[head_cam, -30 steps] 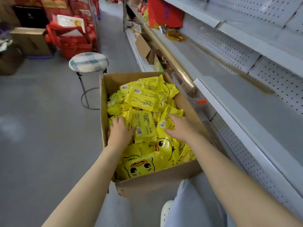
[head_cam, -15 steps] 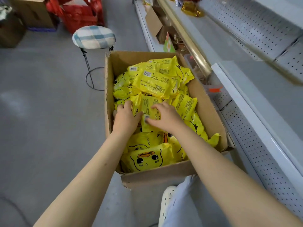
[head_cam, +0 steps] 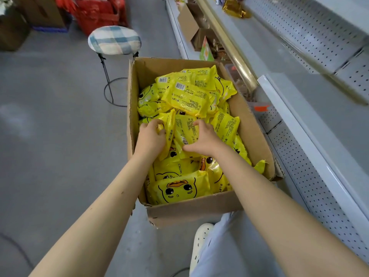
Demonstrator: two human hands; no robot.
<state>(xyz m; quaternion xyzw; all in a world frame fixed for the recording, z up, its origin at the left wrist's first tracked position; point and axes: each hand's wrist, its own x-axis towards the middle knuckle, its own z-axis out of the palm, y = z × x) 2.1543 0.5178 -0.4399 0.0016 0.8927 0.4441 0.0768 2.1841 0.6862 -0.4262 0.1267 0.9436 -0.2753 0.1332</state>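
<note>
Cardboard box (head_cam: 191,211) holds a heap of yellow packs (head_cam: 189,96); gripped packs (head_cam: 184,130) stand on edge mid-box, long axis 12-to-6. Left hand (head_cam: 150,136) clutches them from 9 o'clock, right hand (head_cam: 204,137) from 3 o'clock, both equally near

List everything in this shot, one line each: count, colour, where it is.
cardboard box: one, brown, open on the grey floor beside the shelving
duck-print packs: many, yellow, piled in the box
stool: one, blue-and-white checked seat on a black wire frame, behind the box to its left
shelving: one run, white and perforated, along the right
rail: one, brass-coloured, along the shelving's front
red packaging: a heap, red, on the floor at the far left
clog: one, white, on the floor below the box
left hand: one, bare, gripping a pack mid-box
right hand: one, bare, gripping a pack beside it
</note>
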